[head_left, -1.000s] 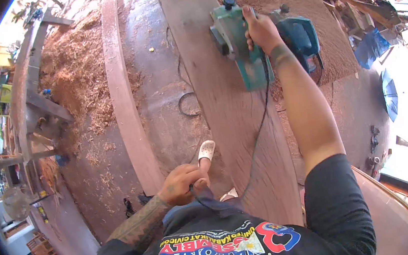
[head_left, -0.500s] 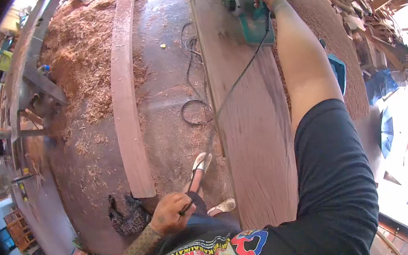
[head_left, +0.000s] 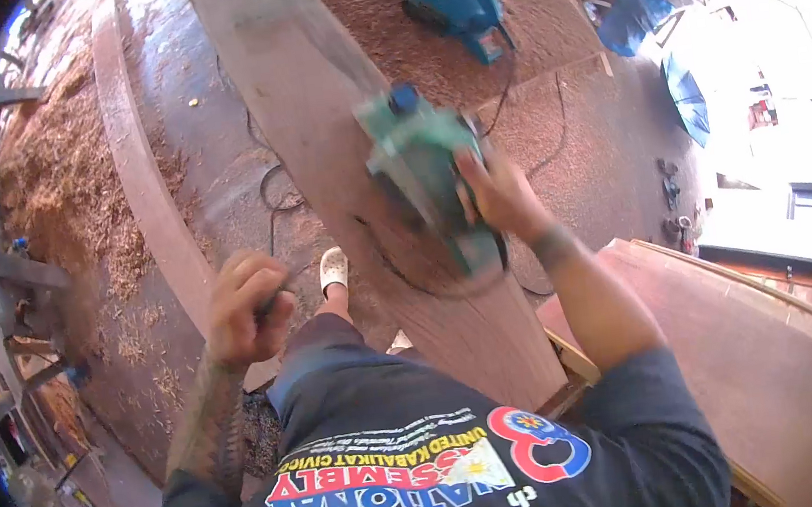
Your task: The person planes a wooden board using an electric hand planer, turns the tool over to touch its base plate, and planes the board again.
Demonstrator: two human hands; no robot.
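Note:
My right hand (head_left: pixel 501 193) is wrapped round the handle of a green electric planer (head_left: pixel 424 166), which is smeared by motion. Beneath the planer lies a long reddish-brown plank (head_left: pixel 301 75), with a dark streak in its surface near the tool. My left hand (head_left: pixel 250 306) is closed on the planer's black power cord (head_left: pixel 295 272), off the plank's left side; little of the cord shows past the fingers. A loop of cord hangs below the planer across the plank.
A second blue-green planer (head_left: pixel 453 3) rests on a shavings-covered board at the top. A narrower plank (head_left: pixel 132 134) lies left beside heaped wood shavings (head_left: pixel 56 173). At lower right is a broad wooden panel (head_left: pixel 737 346). My white shoe (head_left: pixel 333 268) stands near the plank's left edge.
My right hand has drawn the planer back along the plank toward my body. My left hand has risen, still closed on the cord. The view has swung right.

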